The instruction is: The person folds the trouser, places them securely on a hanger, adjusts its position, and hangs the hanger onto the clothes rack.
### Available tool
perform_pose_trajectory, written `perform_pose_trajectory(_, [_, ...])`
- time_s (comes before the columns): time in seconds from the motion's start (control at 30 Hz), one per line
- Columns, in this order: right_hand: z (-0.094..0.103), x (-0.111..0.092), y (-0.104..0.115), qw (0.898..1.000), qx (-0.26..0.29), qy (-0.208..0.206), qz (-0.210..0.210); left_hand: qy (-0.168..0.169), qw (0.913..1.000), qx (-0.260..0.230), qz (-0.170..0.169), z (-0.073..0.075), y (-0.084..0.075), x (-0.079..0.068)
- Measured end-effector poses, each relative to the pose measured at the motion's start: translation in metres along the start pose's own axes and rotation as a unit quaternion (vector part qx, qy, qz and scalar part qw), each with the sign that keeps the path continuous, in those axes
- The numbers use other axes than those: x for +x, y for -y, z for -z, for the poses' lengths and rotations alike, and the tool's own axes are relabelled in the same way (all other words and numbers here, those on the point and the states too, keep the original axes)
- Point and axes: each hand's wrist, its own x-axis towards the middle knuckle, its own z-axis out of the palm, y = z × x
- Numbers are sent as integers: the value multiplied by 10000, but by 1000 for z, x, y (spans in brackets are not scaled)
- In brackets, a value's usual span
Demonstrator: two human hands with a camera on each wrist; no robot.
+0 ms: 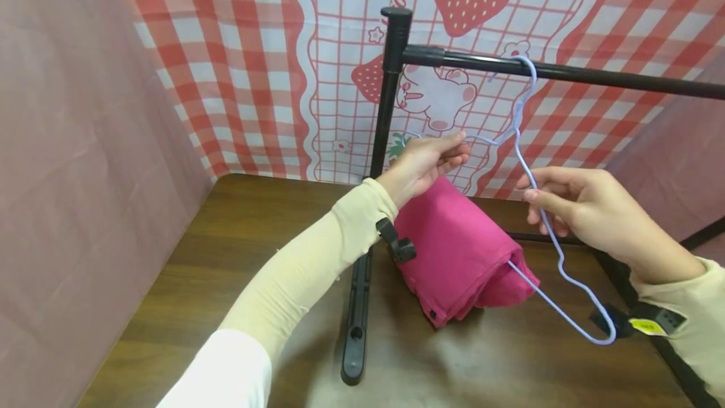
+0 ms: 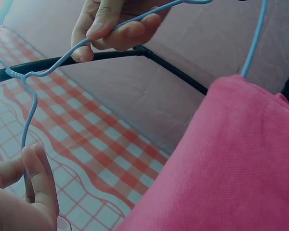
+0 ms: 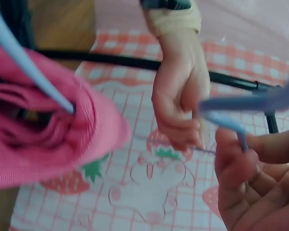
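Observation:
A light purple wire hanger [image 1: 533, 77] is hooked over the black rail of a rack. Folded pink cloth [image 1: 453, 238], probably a garment, drapes over its lower bar; in the right wrist view the wire enters the folds of the cloth [image 3: 103, 120]. My left hand [image 1: 427, 165] pinches the hanger's left shoulder between thumb and fingers, above the cloth. On the other side, my right hand [image 1: 589, 206] holds the right shoulder wire with thumb and fingers. Both grips also show in the left wrist view, with the left hand [image 2: 33, 192] below the right hand [image 2: 118, 29].
The black rack's rail [image 1: 612, 74] runs right from its upright post [image 1: 387, 93], whose foot [image 1: 354, 357] lies on the wooden table [image 1: 187, 282]. Behind hangs a checked strawberry-print cloth [image 1: 238, 49]. A pinkish curtain [image 1: 68, 143] closes off the left side.

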Motion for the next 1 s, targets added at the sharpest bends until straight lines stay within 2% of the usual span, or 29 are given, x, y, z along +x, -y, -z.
perform_pose_trajectory(0.23, [11, -6, -9, 9987, -343, 337, 147, 96, 9997, 230, 83, -2, 6, -1])
perform_pose_trajectory(0.43, [22, -3, -15, 9935, -1004, 509, -155, 182, 9995, 240, 45, -4, 4, -1])
perform_pose_trajectory(0.57, [30, -2, -25, 9881, -1467, 311, -342, 265, 9991, 311, -76, 0, 5, -6])
perform_pose_trajectory(0.67, [36, -5, -35, 9816, -1894, 42, -244, 360, 9984, 429, -114, 6, 9, -14])
perform_pose_trajectory(0.9, [47, -11, -53, 9642, -2615, -353, -258, 801, 9930, 861, 121, 25, 21, -39])
perform_pose_trajectory(1.0, [52, -12, -58, 9575, -2837, -507, -98, 947, 9900, 1031, 146, 39, 25, -49])
